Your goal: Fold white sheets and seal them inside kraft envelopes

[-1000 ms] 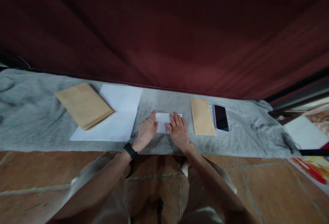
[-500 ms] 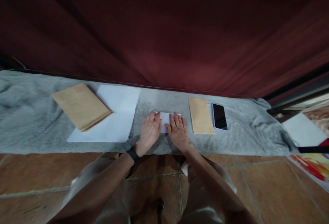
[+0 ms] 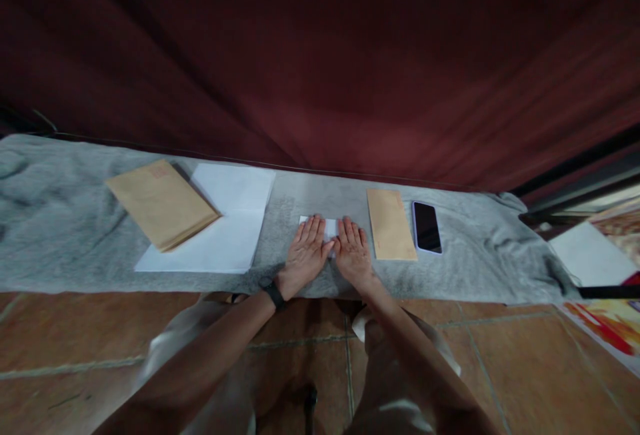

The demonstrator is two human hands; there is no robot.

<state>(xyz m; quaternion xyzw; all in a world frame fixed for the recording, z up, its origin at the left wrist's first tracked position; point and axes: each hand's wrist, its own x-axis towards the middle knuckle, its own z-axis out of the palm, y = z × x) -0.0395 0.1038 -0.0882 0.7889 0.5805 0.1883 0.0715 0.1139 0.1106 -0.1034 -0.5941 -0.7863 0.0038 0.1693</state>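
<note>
A small folded sheet of white paper [image 3: 331, 227] lies on the grey cloth in front of me, mostly covered by my hands. My left hand [image 3: 307, 248] rests flat on its left part, fingers stretched forward, with a dark band on the wrist. Flat on the right part is my right hand [image 3: 353, 250], its fingers also extended. The two thumbs meet or nearly meet over the paper. Just right of my right hand lies a single brown envelope [image 3: 392, 225].
A phone [image 3: 427, 227] lies beyond the single envelope. To the left, a stack of brown envelopes [image 3: 163, 205] overlaps large white sheets [image 3: 235, 235]. Grey cloth [image 3: 475, 242] covers the narrow surface, and a dark red curtain [image 3: 320, 75] hangs behind it.
My left hand has slid right across the paper, toward my right hand, uncovering the paper's left corner. My right hand has shifted slightly right.
</note>
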